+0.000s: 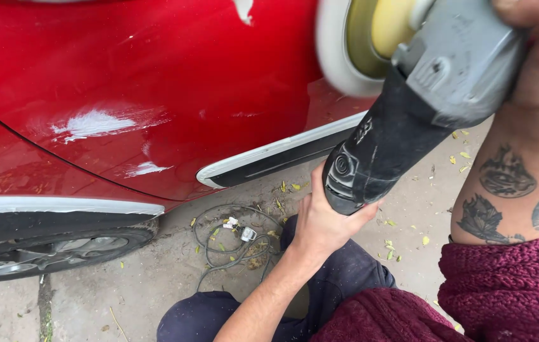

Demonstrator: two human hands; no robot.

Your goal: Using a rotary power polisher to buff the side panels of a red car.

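While your left hand (323, 221) clamps the polisher (402, 120) rear | right hand (529, 38) wraps its head | long axis runs up-right toward the pad (339, 44) on the red door (155, 82).

Soft, even daylight, bright overall — no hard shadows on the concrete ground (155, 272). The red car panel (155, 76) carries broad glossy reflections, with pale sheen patches left of the polisher (409, 95). The polisher's white pad (333, 50) is smeared by motion blur; its grey head, close to the lens, is slightly soft. Below the polisher the cable (231, 244) and leaves are sharp. Shade darkens the wheel arch (47, 231), far left of the polisher.
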